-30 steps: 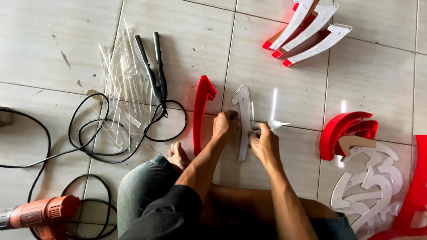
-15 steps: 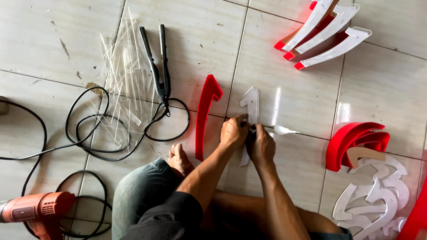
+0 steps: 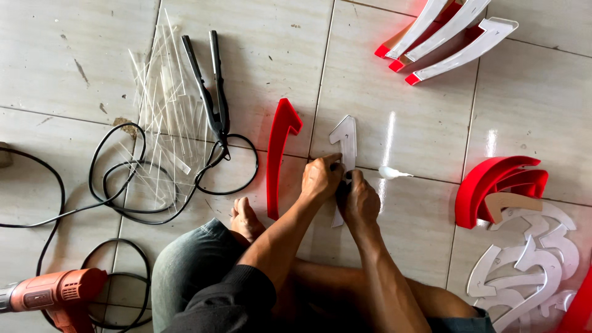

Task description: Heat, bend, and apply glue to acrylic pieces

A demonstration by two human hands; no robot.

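1. L hand & R hand meet over a white numeral-shaped plastic piece lying flat on the tiled floor, about mid-floor, just in front of the person's bare foot.
2. L fingers curled shut, pinching the piece's edge; R fingers also curled closed on it, lower down. Exact fingertip contact hidden behind knuckles.
3. Red numeral-shaped shell lies just beside the white piece, on its left, not touching the hands.
4. Small clear tube/nozzle on floor just right of the hands.
5. Far left of floor: bundle of clear plastic strips, black flat-iron tool w/ black cord looping around.
6. Bottom-left corner: orange heat gun.
7. Top-right corner: stack of white-faced red letters.
8. Right edge: red curved shells, white cut-out numerals piled below them.
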